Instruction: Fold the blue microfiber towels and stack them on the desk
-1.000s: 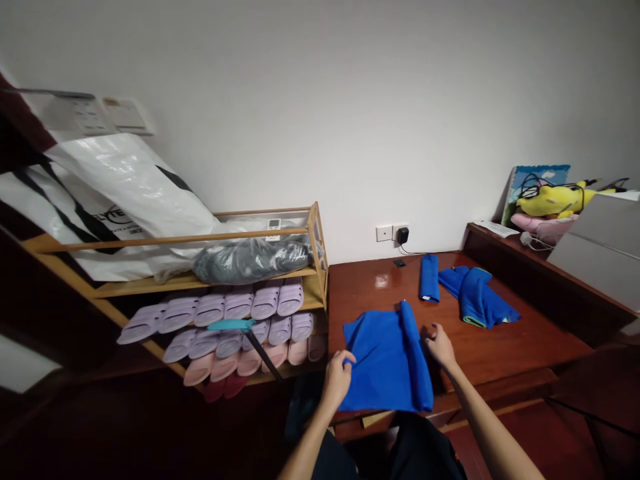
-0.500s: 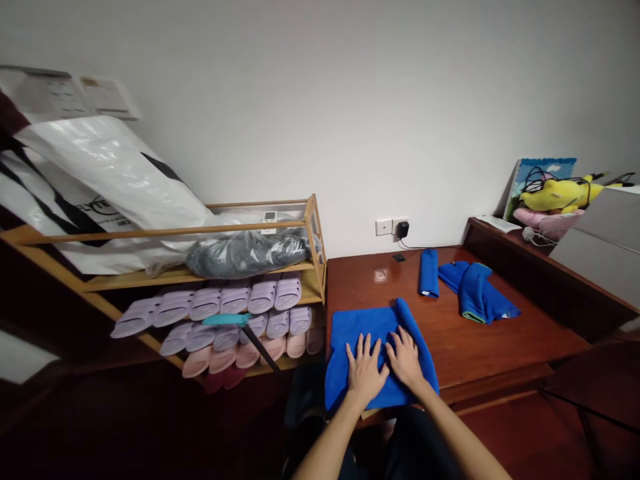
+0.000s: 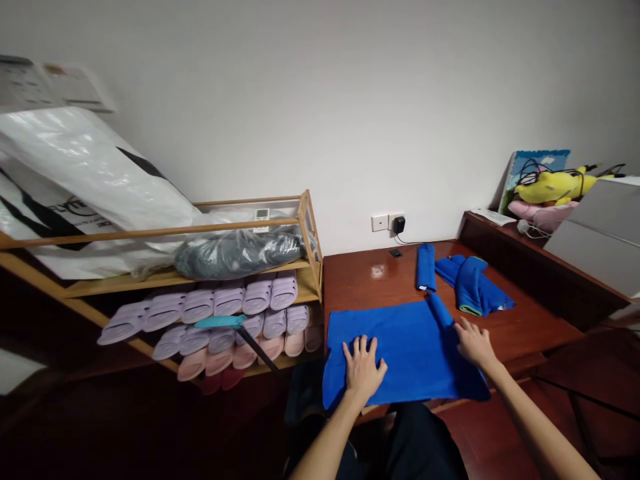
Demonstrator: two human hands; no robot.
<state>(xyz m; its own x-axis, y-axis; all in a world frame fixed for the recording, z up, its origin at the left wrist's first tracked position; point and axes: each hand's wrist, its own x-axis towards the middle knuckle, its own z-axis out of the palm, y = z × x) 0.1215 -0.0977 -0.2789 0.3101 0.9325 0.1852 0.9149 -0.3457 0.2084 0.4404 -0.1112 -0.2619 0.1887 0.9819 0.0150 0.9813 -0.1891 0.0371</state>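
Observation:
A blue cloth [image 3: 400, 347] lies spread over the near part of the wooden table, its right edge curled into a roll. My left hand [image 3: 364, 370] rests flat on the cloth's left half, fingers spread. At the rolled right edge, my right hand [image 3: 476, 343] has its fingers bent around the cloth, partly hiding that edge. Behind the cloth sits a tight blue roll [image 3: 426, 268] with a small white label. To its right is a folded blue cloth bundle [image 3: 473, 283] with green trim.
A wooden rack [image 3: 310, 247] with several lilac and pink slippers [image 3: 260, 297] stands left of the table [image 3: 360, 280]. Bagged items lie on its top shelf. A black plug [image 3: 399, 225] sits in the wall socket. A raised ledge at right carries a yellow plush toy [image 3: 550, 188].
My right hand has moved right together with the cloth's rolled edge, and the flat part of the cloth is wider. My left hand stays on the cloth. The view has shifted slightly.

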